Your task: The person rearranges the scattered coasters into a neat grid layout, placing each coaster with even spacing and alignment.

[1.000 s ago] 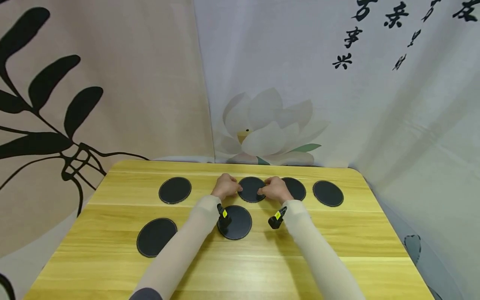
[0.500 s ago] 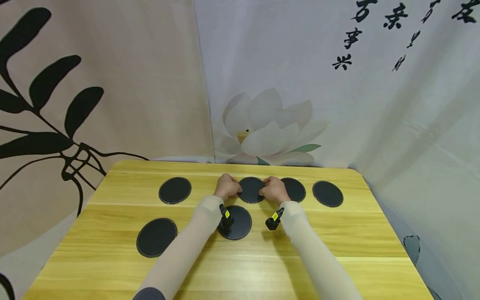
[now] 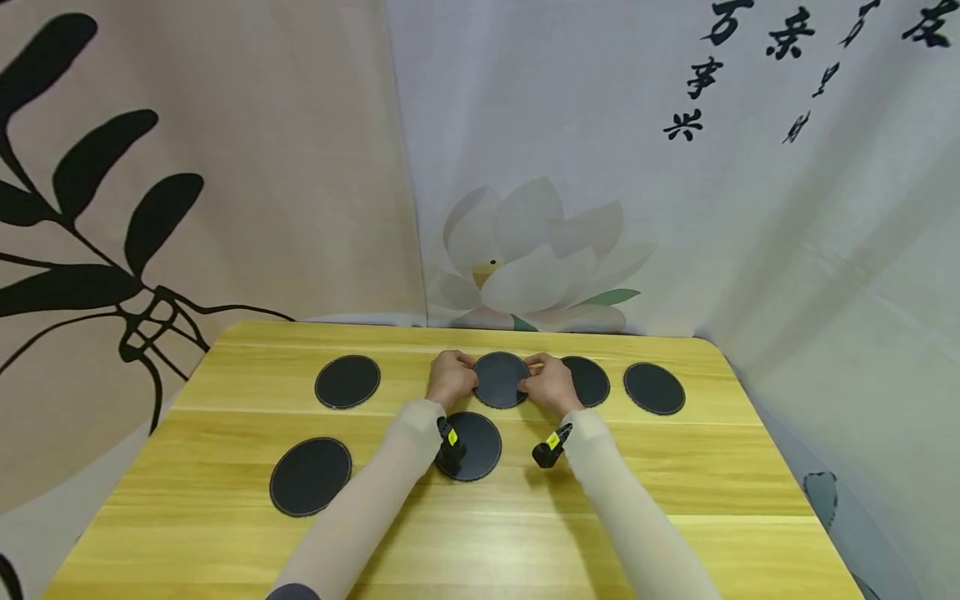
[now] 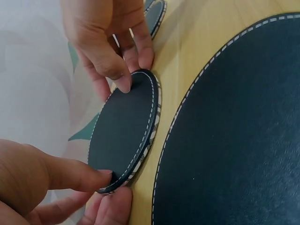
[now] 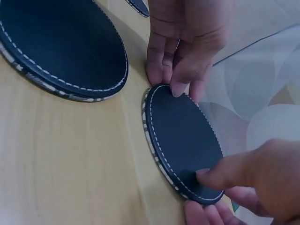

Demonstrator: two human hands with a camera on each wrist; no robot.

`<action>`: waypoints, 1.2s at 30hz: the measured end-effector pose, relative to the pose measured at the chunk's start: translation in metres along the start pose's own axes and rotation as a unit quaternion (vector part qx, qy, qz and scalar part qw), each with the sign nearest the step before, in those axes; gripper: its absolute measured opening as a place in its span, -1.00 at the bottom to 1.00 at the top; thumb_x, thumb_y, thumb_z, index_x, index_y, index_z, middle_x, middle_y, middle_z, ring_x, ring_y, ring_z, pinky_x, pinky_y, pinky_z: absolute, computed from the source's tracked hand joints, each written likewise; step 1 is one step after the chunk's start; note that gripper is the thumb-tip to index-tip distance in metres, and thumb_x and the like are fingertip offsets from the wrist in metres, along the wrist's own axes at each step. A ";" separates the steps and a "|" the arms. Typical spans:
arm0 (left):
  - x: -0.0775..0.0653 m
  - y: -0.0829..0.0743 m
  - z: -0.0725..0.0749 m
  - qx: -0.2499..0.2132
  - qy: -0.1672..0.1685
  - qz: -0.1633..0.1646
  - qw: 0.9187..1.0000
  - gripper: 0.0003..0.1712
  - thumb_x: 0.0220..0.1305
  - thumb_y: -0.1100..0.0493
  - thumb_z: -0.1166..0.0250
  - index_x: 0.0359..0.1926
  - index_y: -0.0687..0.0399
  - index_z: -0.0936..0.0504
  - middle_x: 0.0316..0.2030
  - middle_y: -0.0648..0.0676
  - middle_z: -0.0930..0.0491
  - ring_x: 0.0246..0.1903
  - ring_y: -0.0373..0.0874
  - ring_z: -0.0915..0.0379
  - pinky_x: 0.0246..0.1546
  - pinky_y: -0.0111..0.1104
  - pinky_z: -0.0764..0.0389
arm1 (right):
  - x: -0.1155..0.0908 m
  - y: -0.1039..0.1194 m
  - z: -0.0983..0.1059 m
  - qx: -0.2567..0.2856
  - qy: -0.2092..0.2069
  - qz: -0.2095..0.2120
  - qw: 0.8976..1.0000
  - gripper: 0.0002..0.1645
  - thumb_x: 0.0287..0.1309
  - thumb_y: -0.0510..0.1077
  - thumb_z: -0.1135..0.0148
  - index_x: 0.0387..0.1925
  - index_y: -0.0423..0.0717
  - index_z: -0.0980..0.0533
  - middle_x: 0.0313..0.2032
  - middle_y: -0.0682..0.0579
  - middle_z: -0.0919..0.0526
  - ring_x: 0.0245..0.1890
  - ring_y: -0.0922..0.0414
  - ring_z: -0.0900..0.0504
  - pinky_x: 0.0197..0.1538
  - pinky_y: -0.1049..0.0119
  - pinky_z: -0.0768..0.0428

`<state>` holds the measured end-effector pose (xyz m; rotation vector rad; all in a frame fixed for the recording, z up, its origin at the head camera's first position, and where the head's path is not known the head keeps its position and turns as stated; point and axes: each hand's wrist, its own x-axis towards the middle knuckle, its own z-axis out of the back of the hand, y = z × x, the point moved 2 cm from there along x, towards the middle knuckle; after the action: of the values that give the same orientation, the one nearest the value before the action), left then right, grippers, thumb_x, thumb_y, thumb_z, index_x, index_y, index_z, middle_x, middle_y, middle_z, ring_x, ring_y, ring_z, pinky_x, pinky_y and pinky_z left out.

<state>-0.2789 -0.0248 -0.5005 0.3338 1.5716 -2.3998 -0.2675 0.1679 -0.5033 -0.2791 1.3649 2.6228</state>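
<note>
Between my two hands is a round black coaster (image 3: 501,380) with white stitching and a patterned edge, at the far middle of the table. My left hand (image 3: 452,377) pinches its left rim, thumb on top and fingers beneath. On the opposite rim my right hand (image 3: 552,385) does the same, as the right wrist view shows with the coaster (image 5: 185,140) tipped between both thumbs. Another black coaster (image 3: 483,446) lies flat just in front, partly under the left wrist's camera. A third coaster (image 3: 592,382) lies partly hidden behind my right hand.
The wooden table (image 3: 555,533) also bears a coaster at the far left (image 3: 348,382), one at the near left (image 3: 303,479) partly behind my left sleeve, and one at the far right (image 3: 655,388). A printed curtain (image 3: 540,125) hangs behind the table.
Both hands keep their grip on the coaster's rim. The right hand has shifted slightly, and the coaster's top looks a little lighter now.
</note>
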 end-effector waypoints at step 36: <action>-0.048 0.009 0.008 -0.135 0.049 -0.056 0.988 -0.53 0.18 0.50 -0.37 0.11 0.15 -0.70 -0.23 0.16 -0.55 -0.41 -0.07 -0.64 -0.19 -0.13 -0.80 | -0.050 -0.011 0.022 0.115 -0.002 0.050 0.992 -0.42 0.20 -0.32 -0.40 0.26 -0.06 -0.54 0.01 -0.19 -0.54 -0.20 0.06 -0.60 -0.09 0.05 -0.76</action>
<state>-0.2317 -0.0319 -0.4893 0.3189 1.9801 -2.2392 -0.2181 0.1890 -0.4876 -0.1767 1.7034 2.5072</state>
